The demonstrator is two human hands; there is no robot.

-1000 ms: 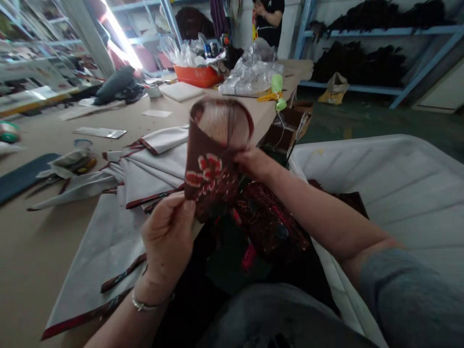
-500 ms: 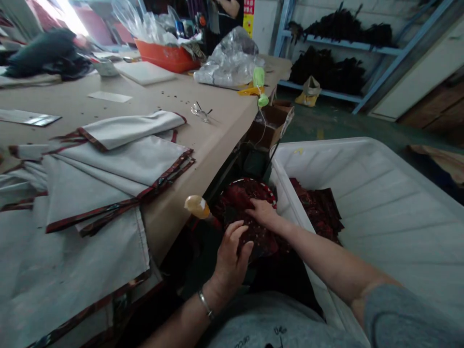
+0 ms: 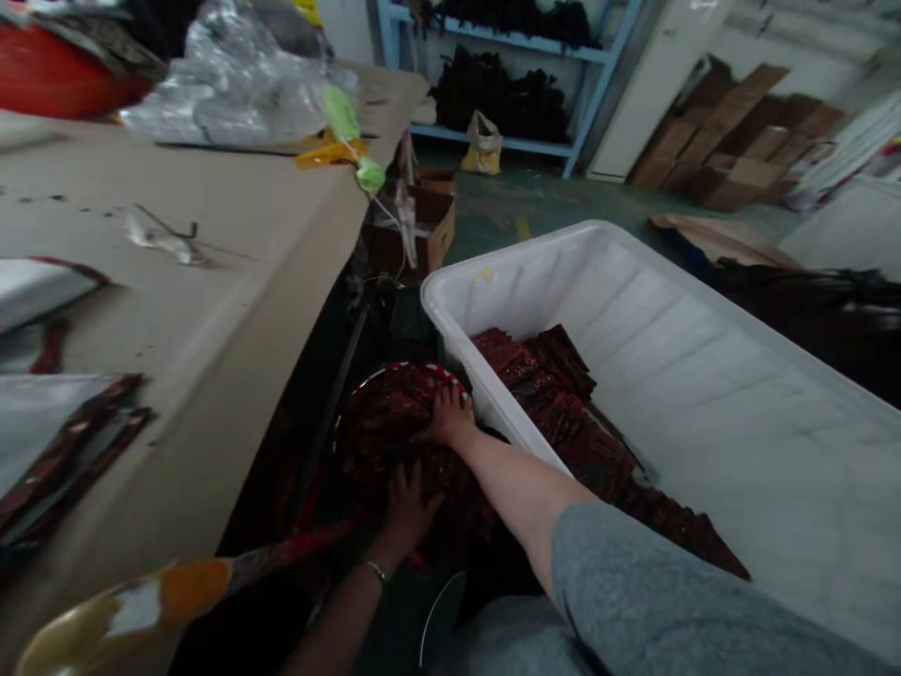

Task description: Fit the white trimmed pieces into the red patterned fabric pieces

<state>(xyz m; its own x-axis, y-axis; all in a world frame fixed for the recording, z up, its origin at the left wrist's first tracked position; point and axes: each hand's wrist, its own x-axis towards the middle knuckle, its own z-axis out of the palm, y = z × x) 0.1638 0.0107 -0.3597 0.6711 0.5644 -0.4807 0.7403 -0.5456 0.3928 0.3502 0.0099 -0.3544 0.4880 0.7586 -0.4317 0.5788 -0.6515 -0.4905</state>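
Hands down in the dark red fabric pile (image 3: 394, 422): right hand (image 3: 447, 422) at one o'clock, fingers spread flat, pinning it; left hand (image 3: 408, 502) at six, fingers splayed, gripping nothing.

The left hand (image 3: 408, 502) sits in deep shadow beside the white tub (image 3: 485, 394), so its fingers sink into the dark red pile (image 3: 394, 422) and their grip cannot be told. The right hand (image 3: 450, 418) covers part of that pile next to the tub's wall. Left of the tub, the counter (image 3: 246, 282) is smeared by motion blur; the white cloths (image 3: 42, 282) on it are cut by the frame edge. An orange-tipped object (image 3: 141, 601) below the counter is too blurred to identify.
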